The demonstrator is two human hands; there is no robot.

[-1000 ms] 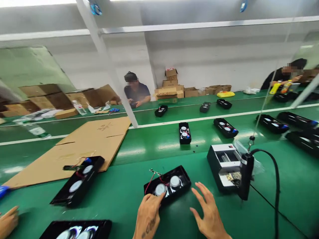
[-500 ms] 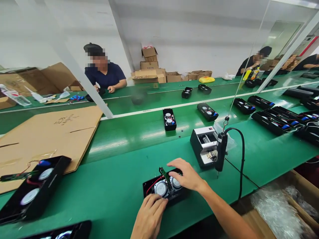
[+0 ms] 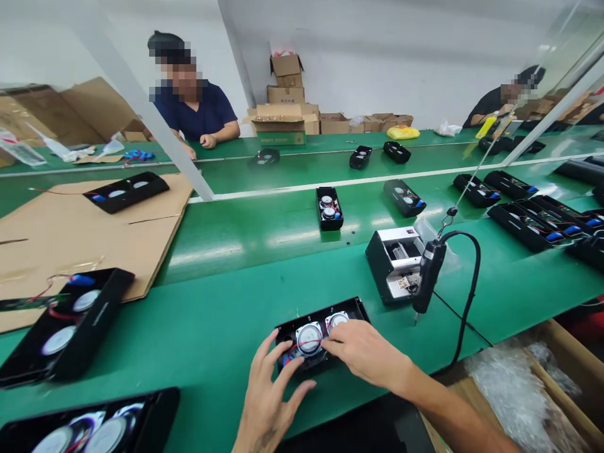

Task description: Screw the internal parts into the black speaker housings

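Note:
A black speaker box (image 3: 321, 314) lies open side up on the green bench, with two round silver speakers (image 3: 309, 338) inside. My left hand (image 3: 274, 384) is at its left end, fingers spread and curved around a blue part (image 3: 287, 360), with fingertips at the box. Over the right half is my right hand (image 3: 370, 355), its fingers pinched together between the speakers. A thin red wire (image 3: 302, 343) runs across the left speaker up to those fingertips. Whatever the right fingers grip is hidden.
An electric screwdriver (image 3: 430, 270) hangs beside a black-and-white machine (image 3: 396, 264) at right. More speaker boxes (image 3: 66, 327) lie at left, on the cardboard (image 3: 155, 220) and along the belt (image 3: 245, 245). Cartons with clear plastic (image 3: 509, 384) stand lower right. A co-worker (image 3: 198, 113) sits opposite.
The green circuit board that stuck up from the box is no longer visible. My right hand has come down and closed; my left has opened at the left end. Another speaker box now shows on the cardboard.

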